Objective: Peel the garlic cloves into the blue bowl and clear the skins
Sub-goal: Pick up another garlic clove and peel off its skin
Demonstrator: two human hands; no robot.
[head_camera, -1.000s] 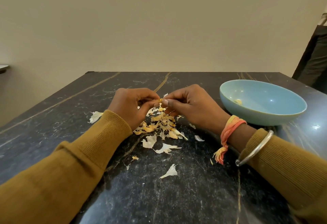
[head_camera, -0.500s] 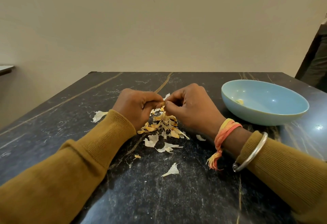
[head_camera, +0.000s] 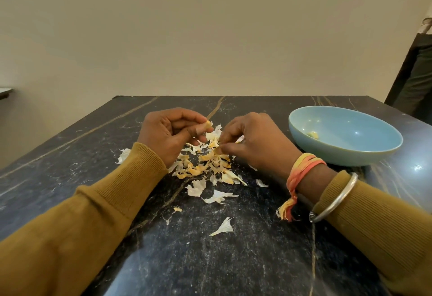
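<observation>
Dark marble table (head_camera: pixel 233 260), beige wall behind, hands now drawn apart after meeting earlier, left hand (head_camera: pixel 171 135) pinching a yellowish garlic clove (head_camera: pixel 207 124) above the skins (head_camera: pixel 205 166) heaped mid-table, right hand (head_camera: pixel 256 142) pinching a skin scrap (head_camera: pixel 216 150), blue bowl (head_camera: pixel 346 155) near the right edge, one peeled clove (head_camera: pixel 313 134) inside.

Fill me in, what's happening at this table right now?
A person is peeling garlic at a dark table. The left hand pinches a garlic clove, while the right hand pinches a scrap of skin just above the pile of skins. The blue bowl on the right holds one peeled piece. The skins are not yet cleared.
</observation>
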